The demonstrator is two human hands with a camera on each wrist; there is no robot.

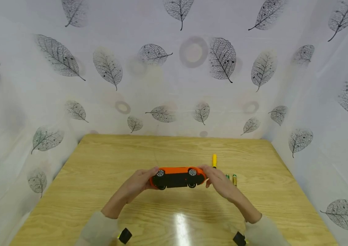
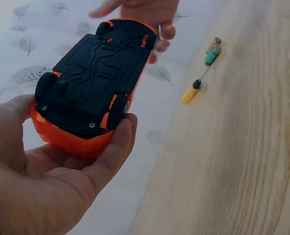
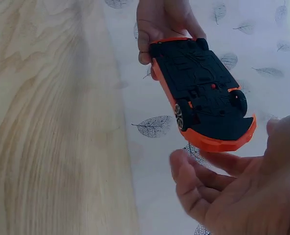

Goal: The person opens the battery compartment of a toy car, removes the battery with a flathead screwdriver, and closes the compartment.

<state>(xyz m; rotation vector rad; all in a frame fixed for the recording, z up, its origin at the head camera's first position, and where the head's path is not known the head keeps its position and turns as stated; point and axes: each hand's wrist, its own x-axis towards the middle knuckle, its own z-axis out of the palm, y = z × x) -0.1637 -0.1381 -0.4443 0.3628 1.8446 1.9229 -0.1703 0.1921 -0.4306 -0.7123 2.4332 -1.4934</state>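
An orange toy car (image 1: 177, 177) is held above the table with its black underside (image 2: 93, 73) turned toward me. My left hand (image 1: 137, 184) grips one end, with the thumb and fingers at its two sides in the left wrist view. At the other end, my right hand (image 1: 221, 184) is beside the car. In the right wrist view its fingers (image 3: 198, 191) are loosely bent below the orange bumper (image 3: 223, 143), and the thumb stands away from it. Screws (image 2: 92, 125) show at the corners of the base near the left hand.
On the wooden table (image 1: 115, 150), right of the car, lies a screwdriver with a yellow handle (image 1: 214, 160). Batteries (image 1: 234, 180) lie near it, partly behind the right hand. A white leaf-patterned curtain (image 1: 167, 85) surrounds the back and sides.
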